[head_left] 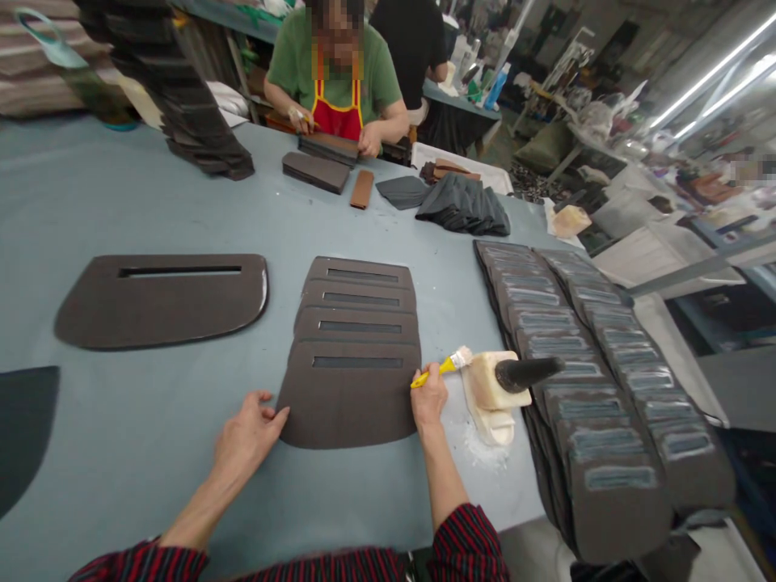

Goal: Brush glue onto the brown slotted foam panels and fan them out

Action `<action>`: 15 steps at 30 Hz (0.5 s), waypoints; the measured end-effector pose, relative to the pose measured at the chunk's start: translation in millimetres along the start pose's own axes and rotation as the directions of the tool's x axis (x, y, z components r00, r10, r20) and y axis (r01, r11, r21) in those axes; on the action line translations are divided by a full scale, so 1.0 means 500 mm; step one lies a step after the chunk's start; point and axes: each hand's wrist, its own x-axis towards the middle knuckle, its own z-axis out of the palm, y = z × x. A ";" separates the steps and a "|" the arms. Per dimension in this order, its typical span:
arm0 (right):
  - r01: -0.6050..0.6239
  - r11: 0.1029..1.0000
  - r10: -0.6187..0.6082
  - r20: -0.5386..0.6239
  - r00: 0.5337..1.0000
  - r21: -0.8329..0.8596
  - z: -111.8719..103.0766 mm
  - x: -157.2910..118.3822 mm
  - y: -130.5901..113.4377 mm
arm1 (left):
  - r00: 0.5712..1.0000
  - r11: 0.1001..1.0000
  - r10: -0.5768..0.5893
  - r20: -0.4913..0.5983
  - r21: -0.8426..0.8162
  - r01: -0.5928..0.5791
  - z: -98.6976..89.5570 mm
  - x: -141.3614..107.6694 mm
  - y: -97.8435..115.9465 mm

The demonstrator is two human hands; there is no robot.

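Note:
Several dark brown slotted panels lie fanned out in front of me, each overlapping the one behind it so that the slots show. My left hand touches the left edge of the nearest panel with the thumb, its fingers loosely apart and holding nothing. At the panels' right edge, my right hand is closed on a yellow-handled brush with pale, coated bristles pointing right. Just beyond the bristles stands a cream-coloured glue container with a black cone-shaped part sticking out to the right.
On the left lies a thicker stack of slotted panels. Rows of panels with whitish coating round their slots cover the right side. Across the table, a person in a red apron handles dark pieces near grey folded pieces.

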 end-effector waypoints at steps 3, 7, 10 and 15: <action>-0.002 1.000 0.002 -0.001 1.000 -0.001 0.001 0.001 0.001 | 1.000 0.998 0.015 0.013 -0.058 -0.014 0.005 0.015 -0.017; -0.010 1.000 0.010 0.003 1.000 0.000 0.000 0.001 0.002 | 1.000 0.989 0.022 0.023 -0.144 -0.018 0.011 0.031 -0.037; -0.023 1.000 0.023 0.020 1.000 -0.001 0.000 0.002 0.003 | 1.000 0.982 0.018 0.025 -0.190 -0.013 0.006 0.033 -0.037; -0.002 1.000 0.002 0.014 1.000 -0.004 0.003 0.001 0.006 | 0.999 0.973 0.007 0.039 -0.229 0.003 -0.003 0.029 -0.024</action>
